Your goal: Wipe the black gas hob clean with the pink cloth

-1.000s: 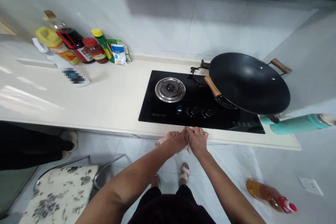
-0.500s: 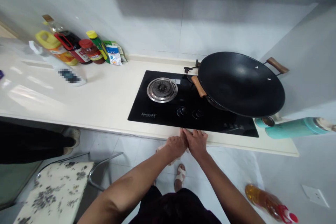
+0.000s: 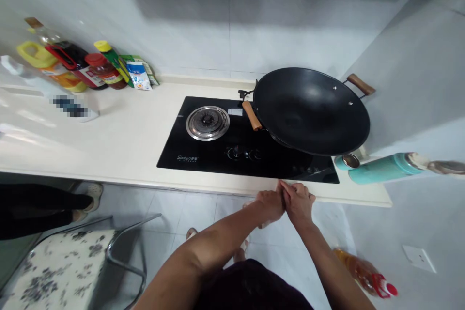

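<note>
Pinkish cloth [image 3: 267, 224]; hands [image 3: 271, 204] [image 3: 300, 205] at smooth counter [image 3: 123, 143].

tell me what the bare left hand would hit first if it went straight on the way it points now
Most likely the bare right hand: the left hand angles toward it and seems to touch it, though exact depth there is unclear.

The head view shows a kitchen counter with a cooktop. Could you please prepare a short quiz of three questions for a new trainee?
1. Where is the wok?
a) on the floor
b) over the right part of the cooktop
c) on the chair

2. True or false: the left hand and the right hand are close together near the front edge of the counter.

3. Fill in: the bottle at the picture's lower right has a ____ cap.

Key: 1. b; 2. true; 3. red
</note>
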Available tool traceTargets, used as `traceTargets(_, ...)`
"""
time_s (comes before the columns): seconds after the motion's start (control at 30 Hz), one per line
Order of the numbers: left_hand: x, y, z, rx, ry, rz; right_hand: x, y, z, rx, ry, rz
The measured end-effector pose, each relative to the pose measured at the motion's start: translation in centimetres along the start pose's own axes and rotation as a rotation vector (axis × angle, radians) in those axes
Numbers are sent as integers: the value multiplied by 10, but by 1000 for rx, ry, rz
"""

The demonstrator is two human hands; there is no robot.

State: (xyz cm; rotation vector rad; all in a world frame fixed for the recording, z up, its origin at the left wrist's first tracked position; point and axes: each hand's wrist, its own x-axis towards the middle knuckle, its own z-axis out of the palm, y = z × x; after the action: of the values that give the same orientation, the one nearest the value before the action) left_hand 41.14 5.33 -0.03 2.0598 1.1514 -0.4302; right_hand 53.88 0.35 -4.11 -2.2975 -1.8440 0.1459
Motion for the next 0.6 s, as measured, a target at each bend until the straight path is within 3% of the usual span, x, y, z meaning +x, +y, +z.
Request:
traceTargets(0.13, 16, 21, 2, -37, -39, 24, -14, 21, -2, -52, 38, 68)
traceTargets(0.27, 16, 21, -2, -90, -51, 0, -23, 27, 0, -110, 20, 84)
traceTargets(0.6, 15, 20, -5, -127, -73, -58, 2, 26, -4, -171, -134, 146)
